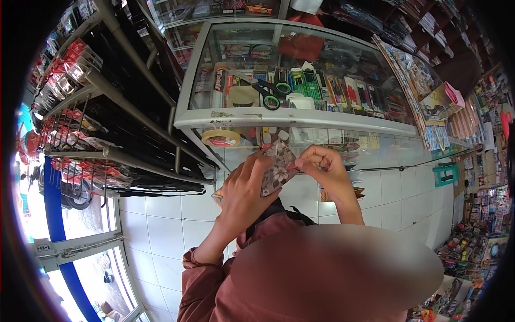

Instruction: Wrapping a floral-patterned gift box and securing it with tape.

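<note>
A small packet (277, 172) in grey-brown floral paper is held up in front of my chest. My left hand (247, 181) is wrapped around its left side, fingers folded over the paper. From the other side, my right hand (328, 167) pinches the packet's right edge between thumb and finger. Whatever lies inside the paper is hidden. Beyond my hands, scissors (270, 89) with black and green handles rest on the glass top of a display case (241, 116). A roll of tape (221, 138) shows near the case's front left corner, seemingly behind the glass.
Pens and other stationery (310, 84) fill the display case. Rolled and flat patterned papers (402, 88) lie at its right end. A metal rack (132, 155) with hanging packaged goods stands close on my left. A green plastic stool (445, 174) is on the tiled floor (161, 229) to the right.
</note>
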A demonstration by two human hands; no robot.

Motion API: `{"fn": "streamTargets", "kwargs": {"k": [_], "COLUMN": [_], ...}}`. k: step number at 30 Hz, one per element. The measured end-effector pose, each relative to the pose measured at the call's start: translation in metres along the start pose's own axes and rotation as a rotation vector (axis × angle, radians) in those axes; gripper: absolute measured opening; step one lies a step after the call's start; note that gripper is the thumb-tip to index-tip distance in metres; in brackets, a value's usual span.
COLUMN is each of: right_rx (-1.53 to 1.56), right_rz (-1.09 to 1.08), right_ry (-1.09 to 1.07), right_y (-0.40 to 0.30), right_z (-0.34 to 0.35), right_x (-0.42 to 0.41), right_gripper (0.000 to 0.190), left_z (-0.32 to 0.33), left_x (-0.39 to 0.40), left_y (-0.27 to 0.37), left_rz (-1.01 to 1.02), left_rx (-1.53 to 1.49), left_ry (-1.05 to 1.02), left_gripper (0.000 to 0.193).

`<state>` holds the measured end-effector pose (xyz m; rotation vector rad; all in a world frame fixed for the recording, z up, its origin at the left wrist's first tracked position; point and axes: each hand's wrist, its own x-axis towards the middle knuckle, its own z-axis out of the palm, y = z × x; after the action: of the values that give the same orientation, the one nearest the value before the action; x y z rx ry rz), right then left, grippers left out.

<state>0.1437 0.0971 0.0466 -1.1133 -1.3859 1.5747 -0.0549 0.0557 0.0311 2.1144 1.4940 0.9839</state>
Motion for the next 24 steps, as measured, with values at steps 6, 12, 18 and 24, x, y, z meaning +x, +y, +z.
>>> {"fn": "streamTargets", "kwargs": {"k": [6,12,18,24], "right_rx": [0.012,0.029,0.09,-0.023], "right_rz": [-0.01,-0.023,-0.016,0.017], "right_ry": [0.007,-0.05,-0.111,-0.05], "right_y": [0.003,-0.004,-0.011,0.001], "right_z": [0.001,0.004,0.014,0.002], "right_x": [0.001,0.002,0.004,0.002], "right_gripper": [0.006,0.008,0.006,0.004], "left_z": [-0.001,0.001,0.008,0.012], "left_x": [0.001,0.0,-0.003,-0.007], "left_y": [0.002,0.004,0.002,-0.002], "left_rz": [-0.019,-0.034,-0.038,0.007], "left_rx": [0.001,0.004,-0.009,-0.042], "left_ry": [0.003,0.01,0.012,0.107], "left_gripper": [0.058,0.06,0.065,0.068]}}
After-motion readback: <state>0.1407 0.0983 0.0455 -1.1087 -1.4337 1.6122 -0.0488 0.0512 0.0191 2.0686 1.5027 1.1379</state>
